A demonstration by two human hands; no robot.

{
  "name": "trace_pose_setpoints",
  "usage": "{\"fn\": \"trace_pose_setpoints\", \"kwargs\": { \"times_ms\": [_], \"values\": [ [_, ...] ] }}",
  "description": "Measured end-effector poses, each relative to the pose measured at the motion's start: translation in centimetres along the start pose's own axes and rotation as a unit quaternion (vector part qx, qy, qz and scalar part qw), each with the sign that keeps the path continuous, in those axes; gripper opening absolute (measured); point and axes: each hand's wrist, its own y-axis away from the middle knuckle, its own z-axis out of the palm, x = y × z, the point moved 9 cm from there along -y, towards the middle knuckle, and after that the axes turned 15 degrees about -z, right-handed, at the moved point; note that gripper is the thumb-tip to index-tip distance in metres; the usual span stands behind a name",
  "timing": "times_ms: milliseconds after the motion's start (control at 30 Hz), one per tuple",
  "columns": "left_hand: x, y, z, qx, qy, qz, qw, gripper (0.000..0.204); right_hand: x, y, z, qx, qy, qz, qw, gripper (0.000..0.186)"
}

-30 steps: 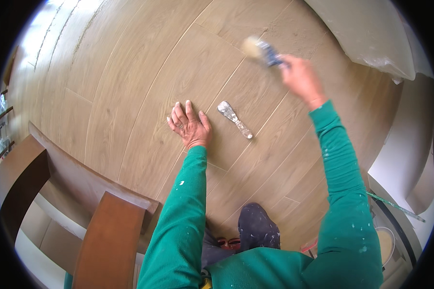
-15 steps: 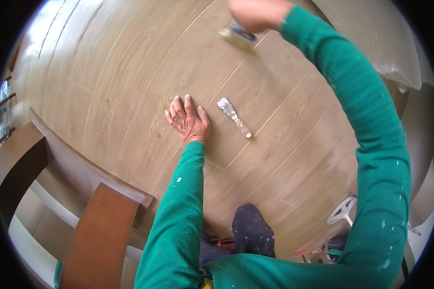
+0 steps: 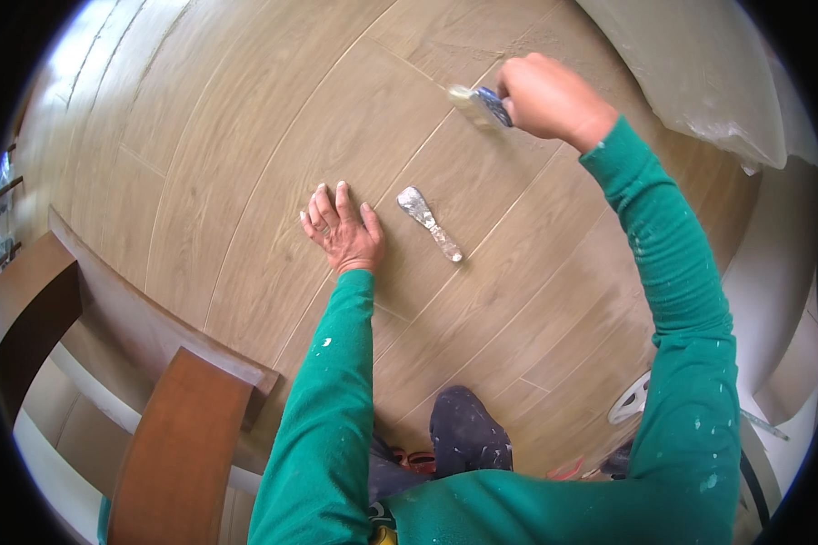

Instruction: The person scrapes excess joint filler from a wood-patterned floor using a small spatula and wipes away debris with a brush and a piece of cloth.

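Observation:
My left hand (image 3: pixel 344 232) rests on the wood-look tiled floor (image 3: pixel 273 127), fingers spread and palm down. Just to its right lies a putty knife (image 3: pixel 429 223), its blade and handle crusted with whitish filler; nothing touches it. Farther off at the upper right, my right hand (image 3: pixel 550 98) is closed around the dark blue handle of a brush (image 3: pixel 477 106). The brush's pale bristles point left, over a light joint between the tiles. Motion blurs them, so I cannot tell whether they touch the floor.
Wooden stair treads (image 3: pixel 186 436) with white risers stand at the lower left. Translucent plastic sheeting (image 3: pixel 700 82) hangs at the upper right. A white wheel-like piece (image 3: pixel 629 398) sits beside my right arm. Dust marks the floor beyond the brush. My dark-trousered knee (image 3: pixel 468 427) is below.
My right hand has swept the brush rightward and toward me. My left hand stays flat on the floor, and the putty knife lies where it was; the whole view has shifted slightly.

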Motion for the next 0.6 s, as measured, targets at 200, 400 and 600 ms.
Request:
{"fn": "trace_pose_setpoints", "kwargs": {
  "times_ms": [200,400,600],
  "values": [
    [0.6,0.2,0.6,0.008,-0.006,0.012,1.000,0.062,-0.1,-1.9,-2.0,0.269,-0.126,0.043,0.954,0.022],
    [0.4,0.2,0.3,0.015,-0.011,0.018,1.000,0.060,11.7,4.6,7.5,0.328,-0.247,0.185,0.893,0.024],
    [0.7,0.1,-0.1,0.025,-0.014,0.020,0.999,0.060,13.0,15.5,1.6,0.321,-0.053,0.290,0.900,0.019]
  ]
}}
